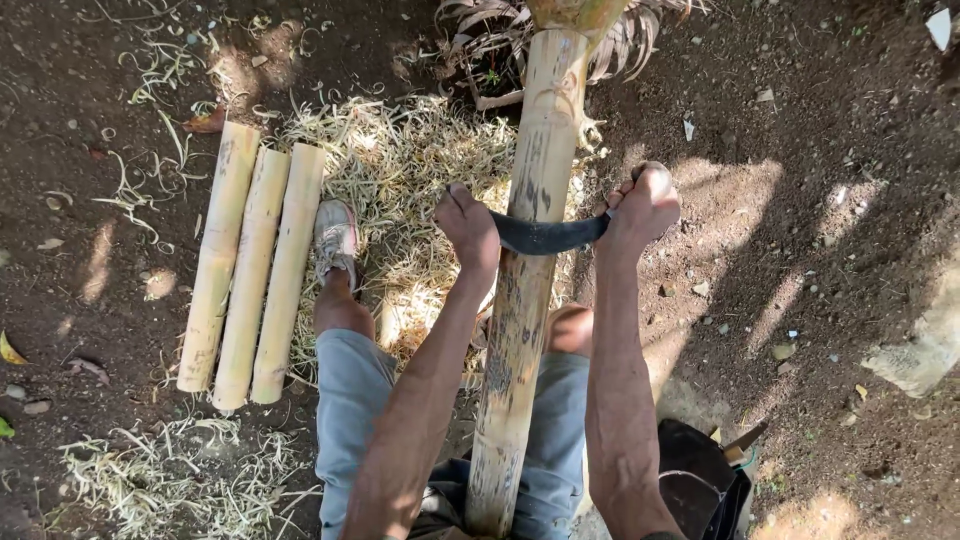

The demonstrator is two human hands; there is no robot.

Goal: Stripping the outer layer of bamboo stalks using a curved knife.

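Both arms reach straight forward and down from the body, roughly parallel, elbows nearly locked. The left hand (468,225) is clenched in a tight fist, knuckles up, thumb tucked along the top. The right hand (642,205) is likewise fisted, level with the left and well apart from it.

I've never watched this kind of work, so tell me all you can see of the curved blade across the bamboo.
The curved blade is a dark, narrow strip that looks like metal, bowed toward the person. It lies crosswise on the long pale bamboo pole, which runs lengthwise between the person's knees. The left hand grips one end and the right hand the other, hiding any handles. Pale shavings lie on the ground beyond it.
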